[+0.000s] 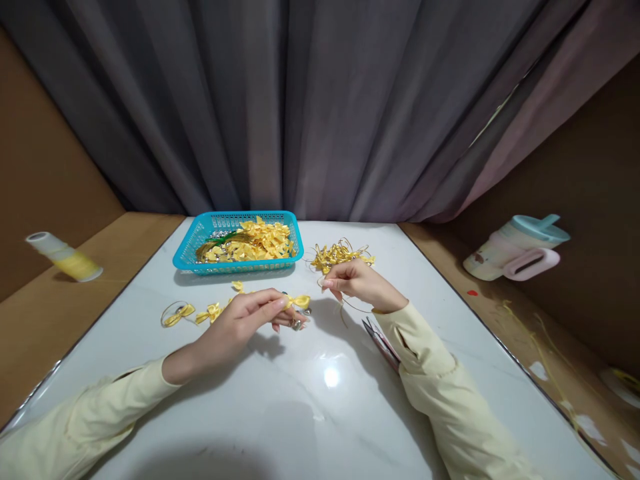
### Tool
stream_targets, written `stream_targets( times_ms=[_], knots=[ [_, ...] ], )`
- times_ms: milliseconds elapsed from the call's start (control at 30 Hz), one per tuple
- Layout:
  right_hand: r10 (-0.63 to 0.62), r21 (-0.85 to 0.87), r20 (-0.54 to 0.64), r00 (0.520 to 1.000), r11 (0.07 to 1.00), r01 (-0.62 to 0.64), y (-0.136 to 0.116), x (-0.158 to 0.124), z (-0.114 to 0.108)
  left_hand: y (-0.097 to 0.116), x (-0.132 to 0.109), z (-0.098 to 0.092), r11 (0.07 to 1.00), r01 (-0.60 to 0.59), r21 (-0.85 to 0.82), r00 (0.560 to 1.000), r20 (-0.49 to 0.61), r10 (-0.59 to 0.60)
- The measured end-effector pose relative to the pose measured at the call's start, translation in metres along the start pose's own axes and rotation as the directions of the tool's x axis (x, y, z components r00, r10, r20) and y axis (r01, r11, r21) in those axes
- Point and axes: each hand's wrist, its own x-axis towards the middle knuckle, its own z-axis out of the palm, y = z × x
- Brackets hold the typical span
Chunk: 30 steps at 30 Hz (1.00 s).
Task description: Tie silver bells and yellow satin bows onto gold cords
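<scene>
Between the thumb and fingers of my left hand (255, 310) is a yellow ribbon bow (299, 301). A small silvery bell (296, 325) shows by the fingers just under the bow. My right hand (350, 280) is closed in a pinch on a thin gold cord (345, 313), whose loose part hangs below the fingertips. Behind that hand lies a heap of gold cord loops with yellow bits (340, 255). Snips (380, 341) rest on the table beside my right wrist, partly under the sleeve. More yellow bows (209, 312) lie to the left, one with a cord loop.
A blue plastic basket (235, 269) at the back holds many yellow bows, silvery bells and a bundle of gold and green strands. A spool of yellow thread (75, 262) stands far left. A lidded cup with a pink handle (510, 248) stands right. Grey curtains (320, 113) hang behind.
</scene>
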Motion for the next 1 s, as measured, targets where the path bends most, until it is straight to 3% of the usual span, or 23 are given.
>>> stream_targets(
  times_ms=[267, 400, 533, 667, 833, 1000],
  knots=[
    [-0.016, -0.043, -0.007, 1.000, 0.999, 0.016, -0.001, -0.001, -0.003, -0.003, 0.004, 0.000, 0.995, 0.075, -0.068, 0.995, -0.058, -0.079],
    [0.004, -0.042, -0.003, 1.000, 0.999, -0.004, -0.002, -0.001, -0.002, -0.011, 0.007, -0.001, 0.997, 0.080, -0.017, 0.994, -0.075, -0.081],
    [0.016, -0.008, 0.004, 1.000, 1.000, -0.016, -0.004, -0.001, 0.000, -0.016, 0.006, -0.002, 0.948, -0.010, 0.317, 0.995, -0.093, 0.042],
    [0.027, 0.019, 0.011, 1.000, 0.999, -0.027, -0.004, -0.001, 0.001, -0.017, 0.005, -0.002, 0.745, -0.097, 0.660, 0.982, -0.060, 0.181],
    [0.013, 0.022, 0.024, 1.000, 1.000, -0.014, -0.002, 0.000, 0.001, -0.021, 0.005, -0.003, 0.570, -0.306, 0.763, 0.922, 0.088, 0.377],
    [0.010, 0.015, 0.022, 1.000, 1.000, -0.011, -0.001, 0.000, 0.003, -0.022, 0.003, -0.004, 0.600, -0.316, 0.734, 0.920, 0.083, 0.384]
  ],
)
